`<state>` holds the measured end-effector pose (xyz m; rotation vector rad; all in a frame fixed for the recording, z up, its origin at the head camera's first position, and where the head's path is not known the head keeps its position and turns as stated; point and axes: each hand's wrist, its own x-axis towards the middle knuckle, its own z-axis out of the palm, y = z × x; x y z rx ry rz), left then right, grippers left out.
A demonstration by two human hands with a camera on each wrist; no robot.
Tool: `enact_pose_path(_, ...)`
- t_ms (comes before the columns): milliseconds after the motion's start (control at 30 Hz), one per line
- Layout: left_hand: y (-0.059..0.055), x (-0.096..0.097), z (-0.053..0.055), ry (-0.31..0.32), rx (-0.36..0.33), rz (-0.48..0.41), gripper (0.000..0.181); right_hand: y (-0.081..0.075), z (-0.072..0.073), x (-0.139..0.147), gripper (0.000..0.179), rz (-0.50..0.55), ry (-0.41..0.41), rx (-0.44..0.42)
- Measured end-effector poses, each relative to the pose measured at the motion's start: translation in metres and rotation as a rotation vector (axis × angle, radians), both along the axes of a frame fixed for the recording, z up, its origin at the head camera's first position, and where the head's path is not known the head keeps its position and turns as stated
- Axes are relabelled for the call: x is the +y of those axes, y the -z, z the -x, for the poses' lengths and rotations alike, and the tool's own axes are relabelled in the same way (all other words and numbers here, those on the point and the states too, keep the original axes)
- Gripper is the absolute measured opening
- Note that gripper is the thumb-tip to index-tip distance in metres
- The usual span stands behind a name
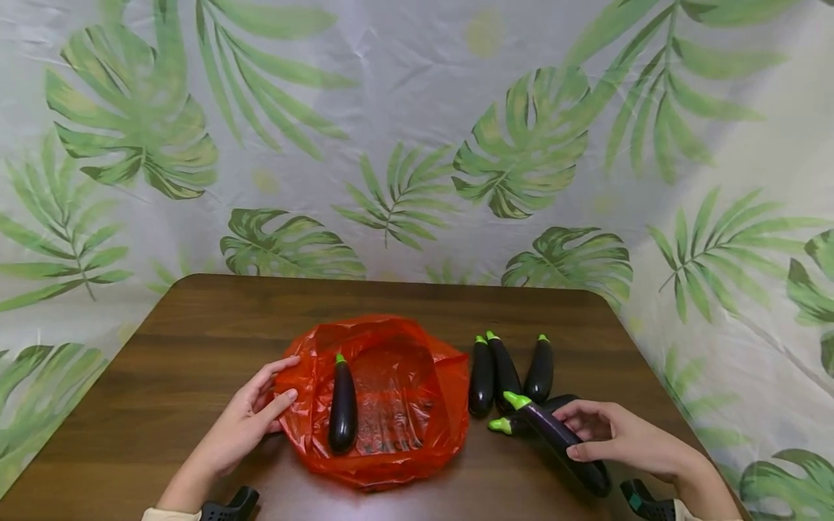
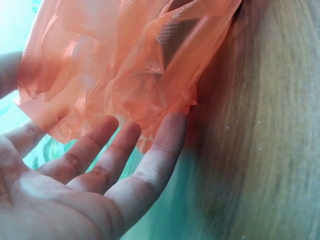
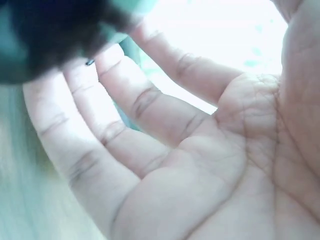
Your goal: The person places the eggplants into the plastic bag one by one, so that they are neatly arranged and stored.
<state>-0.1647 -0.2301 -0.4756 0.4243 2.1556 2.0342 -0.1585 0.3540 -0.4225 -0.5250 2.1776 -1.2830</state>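
A red plastic bag (image 1: 449,405) lies with its mouth spread wide, and one eggplant (image 1: 342,409) is inside it, towards the left. My left hand (image 1: 250,412) holds the bag's left edge, thumb and index finger on the film. In the left wrist view the other fingers (image 2: 160,155) extend loosely under the crumpled film. To the right of the bag, my right hand (image 1: 615,434) grips another eggplant (image 1: 554,434) between thumb and fingers, its green stem pointing towards the bag. That eggplant shows as a dark blur (image 3: 55,40) at the fingertips in the right wrist view.
Several more eggplants (image 1: 482,380) lie right of the bag; one of them (image 1: 521,423) lies partly beneath the held one. All rest on a brown wooden table (image 1: 215,333). A leaf-patterned curtain (image 1: 417,145) hangs behind the table and along its sides.
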Motion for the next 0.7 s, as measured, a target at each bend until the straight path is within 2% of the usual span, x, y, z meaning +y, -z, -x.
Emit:
enact_pose_path(267, 0.000, -0.004, -0.001, 0.000, 0.009, -0.005, 0.053, -0.008, 0.000, -0.015, 0.043, -0.005, 0.100, 0.124)
enact_pose_path(433, -0.001, -0.004, -0.001, 0.008, 0.014, -0.015, 0.053, -0.015, 0.001, -0.023, 0.044, -0.033, 0.198, 0.160)
enact_pose_path(700, -0.001, -0.002, 0.000, 0.009, 0.017, -0.014, 0.053, -0.028, 0.002, -0.029, 0.046, -0.055, 0.282, 0.219)
